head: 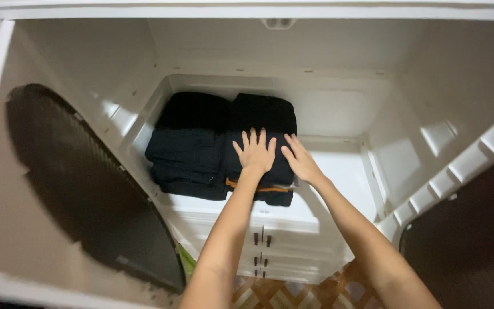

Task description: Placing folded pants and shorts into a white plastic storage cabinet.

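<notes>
Two stacks of folded black clothes (192, 146) lie side by side on a shelf inside a white plastic cabinet (338, 109). My left hand (255, 151) rests flat, fingers spread, on top of the right-hand stack (261, 114). My right hand (300, 159) lies flat beside it, on that stack's right edge. An orange strip (270, 189) shows along the front of the right stack, below my hands. Neither hand grips anything.
The cabinet's two doors stand open: the left door (81, 177) and the right door (470, 240), each with a dark panel. The shelf's white floor (344, 171) shows to the right of the clothes. Closed doors with small handles (261, 237) sit below, above a patterned floor (270, 294).
</notes>
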